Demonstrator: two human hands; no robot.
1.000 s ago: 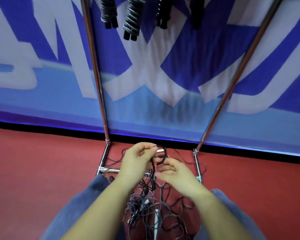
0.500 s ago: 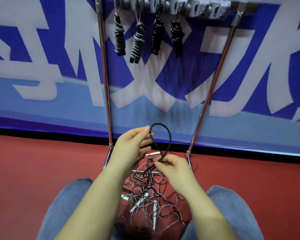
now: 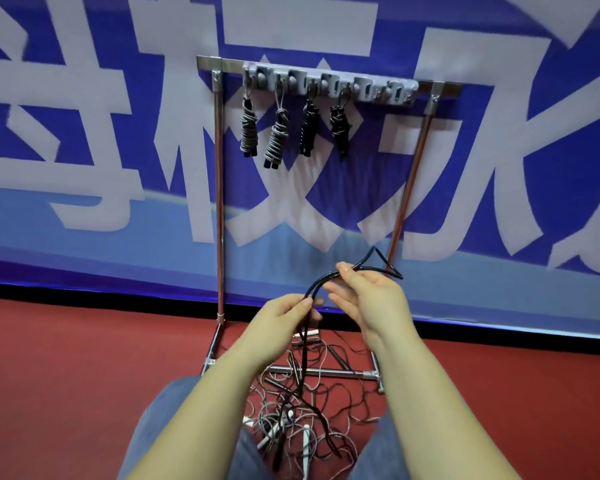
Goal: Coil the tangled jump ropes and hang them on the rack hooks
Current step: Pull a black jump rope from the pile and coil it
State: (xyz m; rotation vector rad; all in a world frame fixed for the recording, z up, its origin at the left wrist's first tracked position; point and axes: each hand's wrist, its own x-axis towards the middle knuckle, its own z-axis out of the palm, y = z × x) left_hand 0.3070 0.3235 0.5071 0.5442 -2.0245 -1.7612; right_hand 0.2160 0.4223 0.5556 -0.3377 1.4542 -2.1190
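While no writing reads clearly, both hands [image 3: 281, 320] [image 3: 371, 299] pinch a black rope [image 3: 317, 284].

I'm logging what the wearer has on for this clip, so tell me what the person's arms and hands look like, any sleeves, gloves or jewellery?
Both forearms are bare to the frame's bottom edge, no sleeves in view. The left hand and right hand are ungloved, and no rings, watch or wristband show. Fingernails look short and unpainted. Blue denim jeans cover the knees under the arms.

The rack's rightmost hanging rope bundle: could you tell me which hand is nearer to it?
The right hand. It pinches the black rope almost directly below that bundle; the left hand holds the rope lower and further left.
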